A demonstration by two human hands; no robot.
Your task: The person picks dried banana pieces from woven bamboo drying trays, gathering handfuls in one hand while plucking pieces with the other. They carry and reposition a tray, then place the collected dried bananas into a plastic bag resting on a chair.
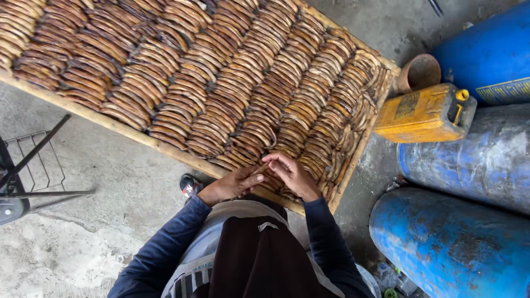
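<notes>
1. Brown, dried banana slices (221,83) cover a bamboo-framed drying rack (127,131) in tight overlapping rows.
2. Left hand (234,185) and right hand (290,174) meet at the rack's near edge, fingers curled together around one slice (264,166); how firm the grip is, cannot tell.
3. That slice sits between both sets of fingertips, just above the nearest row.
4. Risk: rows overlap closely, so a careless pull or nudge could shift neighbouring slices.
5. Risk: the hands work right at the rim; a loose slice could drop to the concrete floor (110,182).
6. Yellow jerrycan (425,113) and blue drums (452,243) stand to the right.
</notes>
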